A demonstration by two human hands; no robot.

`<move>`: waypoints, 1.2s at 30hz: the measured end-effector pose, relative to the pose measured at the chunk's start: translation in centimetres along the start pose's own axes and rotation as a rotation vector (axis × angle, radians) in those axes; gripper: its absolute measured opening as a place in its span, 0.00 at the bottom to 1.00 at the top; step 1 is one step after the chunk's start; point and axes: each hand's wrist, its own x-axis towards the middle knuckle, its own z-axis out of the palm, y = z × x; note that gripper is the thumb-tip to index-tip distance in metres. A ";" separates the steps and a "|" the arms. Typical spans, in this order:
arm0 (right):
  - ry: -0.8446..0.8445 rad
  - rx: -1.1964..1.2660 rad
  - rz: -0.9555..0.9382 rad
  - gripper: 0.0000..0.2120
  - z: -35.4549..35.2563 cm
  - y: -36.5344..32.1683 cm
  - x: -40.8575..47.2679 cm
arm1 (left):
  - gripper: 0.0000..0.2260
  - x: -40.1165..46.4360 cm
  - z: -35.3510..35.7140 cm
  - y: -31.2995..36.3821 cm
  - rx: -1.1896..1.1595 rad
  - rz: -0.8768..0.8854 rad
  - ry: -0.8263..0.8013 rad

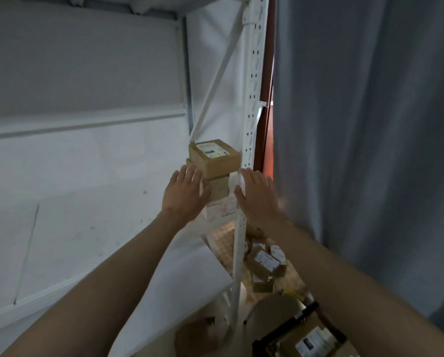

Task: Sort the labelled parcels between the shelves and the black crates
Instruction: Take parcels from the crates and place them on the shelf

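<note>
A stack of brown labelled parcels stands at the right end of a white shelf [87, 202]. The top parcel [215, 157] shows a white label on its upper face and sits askew on a second parcel [219, 190]. A white-labelled parcel [222, 208] lies under those. My left hand [183, 193] is flat against the left side of the stack, fingers straight. My right hand [257, 195] is held open at the right side, over the shelf's white upright [251, 104]. A black crate [316, 333] with a labelled parcel in it is at the bottom right.
Several small labelled parcels [264, 264] lie heaped on the floor below, right of the upright. A round tan stool [275, 313] stands near the crate. A grey curtain [370, 124] fills the right side. A white shelf board [185, 279] juts out lower down.
</note>
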 end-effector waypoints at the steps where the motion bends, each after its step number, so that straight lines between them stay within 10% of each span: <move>1: 0.013 0.014 -0.018 0.26 0.4 0.0 1.3 | 0.29 0.9 0.3 -0.3 0.018 -0.021 -0.009; 14: -0.030 0.178 -0.192 0.13 5.0 3.8 16.7 | 0.29 12.5 3.4 -0.4 0.008 -0.258 -0.056; 26: -0.305 0.683 0.318 0.21 8.3 3.7 21.7 | 0.25 16.6 5.8 0.7 -0.856 -0.726 -0.162; 36: -0.064 0.949 0.250 0.17 7.4 2.8 19.5 | 0.16 15.4 5.5 2.1 -1.178 -0.634 0.226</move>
